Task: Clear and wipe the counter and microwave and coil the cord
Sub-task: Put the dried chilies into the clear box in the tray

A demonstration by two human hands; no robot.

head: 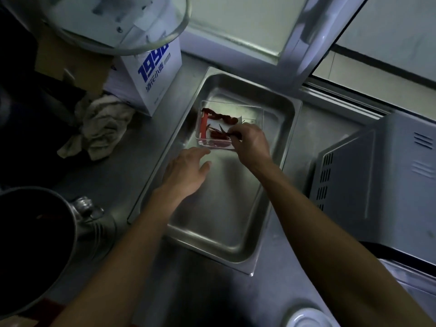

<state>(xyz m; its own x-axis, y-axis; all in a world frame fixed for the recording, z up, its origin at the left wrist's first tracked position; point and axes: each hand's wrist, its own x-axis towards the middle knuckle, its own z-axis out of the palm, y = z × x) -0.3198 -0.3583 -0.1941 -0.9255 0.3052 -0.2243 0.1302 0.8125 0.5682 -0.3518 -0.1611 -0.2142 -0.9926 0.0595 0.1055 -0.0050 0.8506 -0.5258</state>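
Observation:
A clear plastic box (256, 114) holding dried red chillies (219, 116) stands inside a steel tray (219, 232) on the steel counter (132, 147). My right hand (251, 142) is at the box's near right corner, fingers curled and pinching a chilli at its edge. My left hand (186, 171) hovers over the tray's left side, fingers relaxed and holding nothing. A crumpled grey cloth (99, 128) lies on the counter to the left. The microwave (382, 185) stands on the right, its vented back towards me. No cord is visible.
A white carton with blue print (158, 76) stands behind the cloth, under a glass bowl (113, 24). A large dark pot (30, 244) fills the near left. A white round lid (306, 318) sits at the bottom edge. A window frame (304, 38) runs along the back.

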